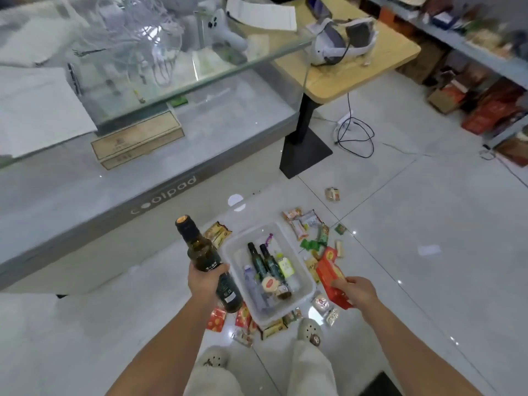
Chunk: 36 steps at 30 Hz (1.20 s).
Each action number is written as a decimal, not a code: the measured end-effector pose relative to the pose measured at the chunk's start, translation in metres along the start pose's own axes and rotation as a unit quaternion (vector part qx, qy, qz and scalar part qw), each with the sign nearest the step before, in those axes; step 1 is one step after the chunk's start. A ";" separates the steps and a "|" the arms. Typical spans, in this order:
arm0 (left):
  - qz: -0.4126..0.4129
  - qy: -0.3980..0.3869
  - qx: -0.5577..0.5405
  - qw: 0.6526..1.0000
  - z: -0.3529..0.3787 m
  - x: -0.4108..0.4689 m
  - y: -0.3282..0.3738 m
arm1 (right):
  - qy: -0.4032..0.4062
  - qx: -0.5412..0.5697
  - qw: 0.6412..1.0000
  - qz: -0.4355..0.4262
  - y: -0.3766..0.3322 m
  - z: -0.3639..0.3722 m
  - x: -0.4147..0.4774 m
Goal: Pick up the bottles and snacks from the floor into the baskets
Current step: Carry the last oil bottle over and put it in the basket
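Showing both hands loaded over the basket. The dark bottle [200,250] is gripped about its middle by the left hand [205,280], fingers curled round it. Its long axis runs from the base, nearest the viewer, up to the cap, which is tilted leftward. The red box [331,274] is pinched at its near end by the right hand [357,290]. The basket [254,234] is seen between the hands, its left rim just beside the bottle's base; a short rightward lowering is judged sufficient. Inside lie 2 green bottles [270,264] and what appear to be clear ones. Snack packets [300,224] are scattered around; 1 stray packet [332,193] lies well beyond.
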<state>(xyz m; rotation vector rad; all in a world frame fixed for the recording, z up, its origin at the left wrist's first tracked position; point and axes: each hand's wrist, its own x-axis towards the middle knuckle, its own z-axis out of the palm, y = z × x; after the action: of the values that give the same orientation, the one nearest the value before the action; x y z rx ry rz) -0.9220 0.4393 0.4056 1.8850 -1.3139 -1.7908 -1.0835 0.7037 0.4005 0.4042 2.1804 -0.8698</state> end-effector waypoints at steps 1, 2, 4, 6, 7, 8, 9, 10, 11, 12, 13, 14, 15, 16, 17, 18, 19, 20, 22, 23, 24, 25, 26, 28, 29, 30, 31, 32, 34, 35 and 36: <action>0.001 0.014 -0.008 1.000 0.013 -0.005 -0.004 | -0.008 -0.006 1.000 0.000 -0.001 -0.012 0.015; 0.000 0.023 -0.009 1.000 0.027 -0.009 -0.009 | -0.014 -0.013 1.000 0.000 -0.002 -0.025 0.030; -0.007 0.036 -0.003 0.999 0.051 -0.021 -0.018 | -0.018 -0.020 1.000 -0.003 -0.004 -0.047 0.057; 0.001 0.032 -0.008 0.999 0.073 -0.028 -0.027 | -0.028 -0.017 0.999 -0.011 -0.007 -0.063 0.084; 0.005 0.033 -0.009 0.999 0.083 -0.029 -0.031 | -0.028 -0.015 0.999 -0.016 -0.007 -0.066 0.098; 0.007 0.036 -0.011 0.999 0.091 -0.028 -0.036 | -0.028 -0.011 0.999 -0.020 -0.008 -0.067 0.111; 0.009 0.041 -0.013 0.999 0.098 -0.025 -0.040 | -0.031 -0.002 0.999 -0.024 -0.008 -0.065 0.122; 0.013 0.045 -0.014 0.999 0.104 -0.020 -0.045 | -0.035 0.007 0.999 -0.029 -0.007 -0.060 0.135; 0.013 0.051 -0.014 0.999 0.108 -0.013 -0.051 | -0.039 0.007 0.999 -0.032 -0.005 -0.053 0.147; 0.014 0.058 -0.013 0.998 0.112 -0.004 -0.058 | -0.045 0.002 0.998 -0.037 -0.001 -0.043 0.159; 0.021 0.061 -0.015 0.998 0.115 0.007 -0.066 | -0.056 0.004 0.997 -0.045 0.003 -0.033 0.171; 0.029 0.063 -0.017 0.997 0.118 0.021 -0.075 | -0.067 0.006 0.996 -0.052 0.007 -0.020 0.184; 0.037 0.066 -0.022 0.997 0.121 0.036 -0.084 | -0.071 0.012 0.996 -0.058 0.012 -0.006 0.200; 0.048 0.070 -0.028 0.996 0.126 0.054 -0.093 | -0.073 0.012 0.995 -0.063 0.016 0.008 0.217; 0.058 0.074 -0.036 0.995 0.132 0.075 -0.105 | -0.074 0.013 0.995 -0.069 0.021 0.025 0.240; 0.065 0.074 -0.042 0.994 0.138 0.098 -0.119 | -0.075 0.013 0.994 -0.077 0.027 0.041 0.264; 0.071 0.072 -0.050 0.994 0.146 0.122 -0.134 | -0.079 0.013 0.993 -0.092 0.033 0.059 0.288; 0.074 0.067 -0.057 0.993 0.154 0.147 -0.152 | -0.084 0.004 0.990 -0.110 0.040 0.077 0.313; 0.076 0.054 -0.062 0.994 0.172 0.201 -0.189 | -0.092 -0.016 0.986 -0.137 0.053 0.113 0.363; 0.078 0.048 -0.059 0.994 0.182 0.229 -0.209 | -0.095 -0.017 0.984 -0.149 0.058 0.130 0.385; 0.080 0.042 -0.057 0.994 0.192 0.255 -0.227 | -0.095 -0.022 0.982 -0.162 0.063 0.146 0.407; 0.081 0.035 -0.054 0.995 0.202 0.279 -0.243 | -0.093 -0.036 0.979 -0.176 0.066 0.161 0.425; 0.081 0.028 -0.044 0.995 0.211 0.301 -0.258 | -0.098 -0.053 0.975 -0.190 0.069 0.173 0.442; 0.086 0.005 -0.012 0.996 0.225 0.337 -0.282 | -0.128 -0.089 0.963 -0.218 0.073 0.194 0.476; 0.087 -0.008 0.004 0.996 0.229 0.351 -0.291 | -0.145 -0.111 0.955 -0.233 0.072 0.200 0.488; 0.084 -0.021 0.022 0.996 0.231 0.361 -0.299 | -0.156 -0.141 0.947 -0.243 0.072 0.205 0.499; 0.079 -0.032 0.036 0.996 0.232 0.369 -0.304 | -0.167 -0.178 0.937 -0.251 0.070 0.210 0.507; 0.070 -0.041 0.046 0.996 0.231 0.375 -0.308 | -0.178 -0.219 0.923 -0.260 0.066 0.213 0.512; 0.043 -0.056 0.065 0.995 0.226 0.384 -0.316 | -0.199 -0.326 0.886 -0.263 0.054 0.218 0.513; 0.024 -0.063 0.076 0.995 0.222 0.388 -0.321 | -0.216 -0.385 0.862 -0.249 0.049 0.222 0.511; 0.008 -0.072 0.088 0.993 0.219 0.389 -0.325 | -0.236 -0.440 0.837 -0.225 0.043 0.225 0.510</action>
<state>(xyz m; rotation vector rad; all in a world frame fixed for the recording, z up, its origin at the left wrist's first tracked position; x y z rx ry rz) -1.0313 0.4349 -0.1359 1.8551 -1.5806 -1.8885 -1.2879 0.5870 -0.1062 -0.7301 1.9520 -0.0743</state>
